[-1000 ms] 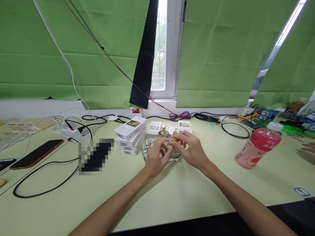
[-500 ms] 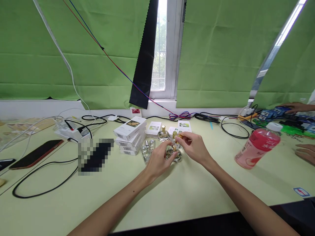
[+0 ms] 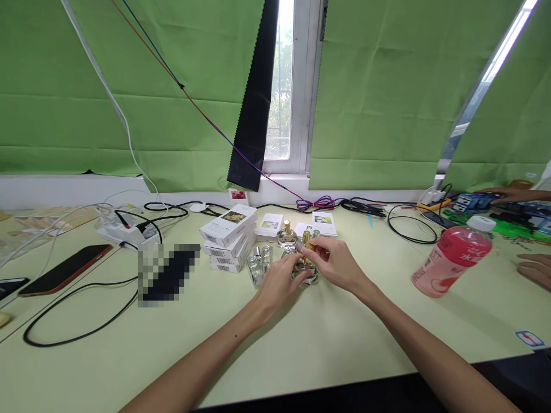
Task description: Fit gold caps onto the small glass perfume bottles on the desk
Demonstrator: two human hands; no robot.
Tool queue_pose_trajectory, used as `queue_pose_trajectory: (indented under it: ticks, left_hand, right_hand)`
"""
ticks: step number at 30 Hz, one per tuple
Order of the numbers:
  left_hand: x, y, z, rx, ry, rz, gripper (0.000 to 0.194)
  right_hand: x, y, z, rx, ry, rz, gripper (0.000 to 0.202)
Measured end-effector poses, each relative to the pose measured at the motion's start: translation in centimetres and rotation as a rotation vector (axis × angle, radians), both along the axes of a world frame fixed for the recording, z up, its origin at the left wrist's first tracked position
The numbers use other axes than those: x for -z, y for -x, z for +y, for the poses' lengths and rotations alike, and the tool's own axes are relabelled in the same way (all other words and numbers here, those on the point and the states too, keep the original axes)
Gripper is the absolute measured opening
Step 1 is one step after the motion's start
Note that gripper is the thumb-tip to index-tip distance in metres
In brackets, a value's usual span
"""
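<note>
Several small glass bottles with gold or silver tops stand close together at the middle of the table. My left hand (image 3: 278,281) is closed round the near glass bottle (image 3: 306,276), thumb and fingers on its sides. Just above that bottle, my right hand (image 3: 331,258) pinches a small clear cap (image 3: 301,245). Behind my hands is a round bottle with a gold top (image 3: 287,235). Slim clear bottles (image 3: 255,268) are left of my left hand, beside a stack of white boxes (image 3: 228,226).
A pink drink bottle (image 3: 451,258) stands on the right. Phones (image 3: 64,269), a power strip (image 3: 124,229) and looped cables lie on the left. More white boxes (image 3: 270,223) sit behind the bottles. Another person's hands (image 3: 536,268) are at the far right.
My right hand has moved slightly left and down over the near bottle, and the clear cap now shows at its fingertips. My left hand has stayed in place.
</note>
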State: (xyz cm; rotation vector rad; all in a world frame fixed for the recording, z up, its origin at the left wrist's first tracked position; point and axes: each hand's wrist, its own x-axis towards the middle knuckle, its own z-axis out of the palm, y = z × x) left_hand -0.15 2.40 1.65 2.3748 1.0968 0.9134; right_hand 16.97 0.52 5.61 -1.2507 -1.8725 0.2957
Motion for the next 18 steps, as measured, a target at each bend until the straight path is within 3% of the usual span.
queue_pose_trajectory:
  ticks: [7, 18]
  left_hand:
    - [0.55, 0.12, 0.39, 0.021, -0.043, -0.006, 0.017]
    - [0.2, 0.14, 0.04, 0.026, -0.031, 0.0, 0.012]
  right_hand:
    - [0.13, -0.02, 0.08, -0.023, 0.013, -0.034, 0.024]
    - [0.63, -0.08, 0.24, -0.015, 0.028, -0.098, 0.033]
